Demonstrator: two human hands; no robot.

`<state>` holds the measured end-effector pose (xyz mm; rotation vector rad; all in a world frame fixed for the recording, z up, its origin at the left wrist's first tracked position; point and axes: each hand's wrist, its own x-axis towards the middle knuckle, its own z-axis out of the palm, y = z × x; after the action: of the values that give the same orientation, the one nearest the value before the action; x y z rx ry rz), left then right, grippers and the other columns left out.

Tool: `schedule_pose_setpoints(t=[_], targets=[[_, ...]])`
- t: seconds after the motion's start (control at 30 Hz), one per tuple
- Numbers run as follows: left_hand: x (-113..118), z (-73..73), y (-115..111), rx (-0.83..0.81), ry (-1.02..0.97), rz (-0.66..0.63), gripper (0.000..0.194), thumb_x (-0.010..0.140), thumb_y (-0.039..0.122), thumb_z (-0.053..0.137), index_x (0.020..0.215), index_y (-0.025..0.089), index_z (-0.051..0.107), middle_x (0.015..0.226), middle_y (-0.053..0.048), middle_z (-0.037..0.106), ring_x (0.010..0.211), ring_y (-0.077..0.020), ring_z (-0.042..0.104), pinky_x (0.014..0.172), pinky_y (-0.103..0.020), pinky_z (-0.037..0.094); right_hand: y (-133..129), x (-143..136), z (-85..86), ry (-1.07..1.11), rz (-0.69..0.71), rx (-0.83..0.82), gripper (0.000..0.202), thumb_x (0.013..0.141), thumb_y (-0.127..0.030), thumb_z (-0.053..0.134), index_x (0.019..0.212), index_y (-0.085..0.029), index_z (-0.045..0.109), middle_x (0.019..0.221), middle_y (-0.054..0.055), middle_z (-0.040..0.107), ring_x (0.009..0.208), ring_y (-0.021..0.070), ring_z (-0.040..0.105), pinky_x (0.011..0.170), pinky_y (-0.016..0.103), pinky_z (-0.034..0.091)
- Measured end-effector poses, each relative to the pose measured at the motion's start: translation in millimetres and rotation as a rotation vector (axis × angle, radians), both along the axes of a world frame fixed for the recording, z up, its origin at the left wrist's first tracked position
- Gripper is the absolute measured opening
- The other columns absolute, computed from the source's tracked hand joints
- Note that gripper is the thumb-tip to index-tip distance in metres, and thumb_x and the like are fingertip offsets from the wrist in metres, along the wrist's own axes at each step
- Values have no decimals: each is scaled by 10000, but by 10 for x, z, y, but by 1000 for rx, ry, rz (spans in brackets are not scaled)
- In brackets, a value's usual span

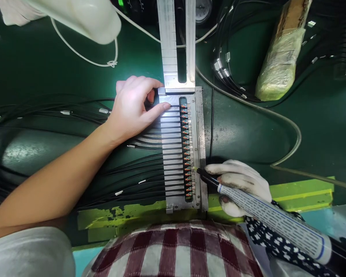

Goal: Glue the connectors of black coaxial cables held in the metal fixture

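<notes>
A slotted metal fixture [172, 150] holds a row of thin black cables [150, 134], whose ends show small orange and blue wires and metal tips along the slot. My bare left hand [135, 107] is at the fixture's upper left corner. Its index finger touches the corner and its thumb presses on the plate over the top cable; the other fingers are curled. My right hand [245, 184], in a stained white glove, is closed around a marker-like pen [253, 206] with a black front end and a printed label. The pen's tip meets the fixture's right strip, beside the lower wire ends.
A slotted metal arm [169, 46] rises from the fixture's top. A wrapped block [278, 69] and more cables [222, 65] lie at upper right. A white cylindrical object [95, 19] hangs over the upper left. Yellow-green tape [302, 194] runs along the front edge.
</notes>
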<state>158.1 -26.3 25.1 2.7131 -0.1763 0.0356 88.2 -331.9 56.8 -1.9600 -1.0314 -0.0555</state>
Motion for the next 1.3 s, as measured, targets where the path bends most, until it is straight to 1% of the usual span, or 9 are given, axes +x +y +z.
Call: schedule_pose_setpoints(t=[0.13, 0.3, 0.57, 0.73, 0.83, 1.0, 1.17, 1.23, 1.3], targets=[[11, -12, 10, -3, 18, -2, 416, 940, 617, 520, 1190, 296, 611, 935, -49, 676, 1078, -330, 631, 985, -544, 431, -10, 6, -5, 3, -1, -7, 222, 1027, -389, 540, 947, -189, 591, 939, 150, 768, 829, 225, 768, 705, 333, 629], [5, -17, 15, -1, -14, -8, 421, 940, 628, 499, 1180, 300, 611, 899, -47, 679, 1084, -330, 635, 965, -547, 455, -10, 11, -8, 22, 1, 2, 198, 1021, -383, 549, 977, -194, 590, 930, 142, 770, 824, 239, 769, 694, 345, 632], [6, -4, 15, 28, -15, -17, 413, 947, 618, 476, 1191, 310, 604, 905, -49, 683, 1068, -321, 646, 942, -557, 480, -17, 2, -19, 51, -5, 5, 217, 1011, -400, 567, 990, -187, 604, 944, 145, 767, 842, 259, 769, 737, 369, 640], [0, 1, 16, 28, -30, -22, 414, 945, 620, 478, 1198, 317, 605, 889, -45, 689, 1060, -316, 648, 937, -547, 491, -10, 25, -26, 31, -4, 18, 237, 1021, -410, 562, 998, -176, 587, 954, 164, 765, 855, 256, 769, 716, 358, 638], [2, -11, 16, 18, -16, -17, 423, 948, 627, 479, 1191, 309, 612, 906, -50, 686, 1054, -318, 643, 945, -547, 474, -19, 26, -26, 30, 4, 21, 228, 1015, -400, 575, 996, -173, 586, 955, 166, 764, 869, 255, 768, 720, 353, 639], [13, -41, 16, -1, -21, -2, 475, 928, 667, 496, 1179, 283, 619, 905, -55, 663, 1021, -321, 636, 941, -536, 443, -46, -58, -22, -18, -12, 103, 191, 1010, -378, 556, 1013, -193, 604, 968, 140, 768, 770, 241, 767, 686, 360, 646], [11, -46, 17, -16, -34, -1, 512, 914, 703, 479, 1176, 288, 625, 901, -58, 663, 1004, -327, 636, 925, -535, 437, -38, -148, -39, 26, -31, 41, 190, 1014, -388, 555, 996, -205, 604, 971, 129, 769, 812, 234, 766, 686, 350, 638], [8, -38, 15, -20, -43, -4, 494, 916, 694, 478, 1177, 301, 623, 897, -52, 670, 1011, -323, 634, 921, -533, 444, -32, -151, -44, 30, -23, 6, 209, 1025, -401, 536, 981, -207, 598, 986, 129, 768, 833, 226, 766, 699, 344, 634], [5, -26, 12, -18, -39, -15, 462, 927, 674, 471, 1187, 319, 615, 896, -46, 679, 1028, -316, 632, 920, -528, 453, -28, -143, -47, 24, -20, 5, 213, 1025, -399, 534, 973, -201, 594, 988, 132, 768, 850, 221, 765, 705, 337, 631]])
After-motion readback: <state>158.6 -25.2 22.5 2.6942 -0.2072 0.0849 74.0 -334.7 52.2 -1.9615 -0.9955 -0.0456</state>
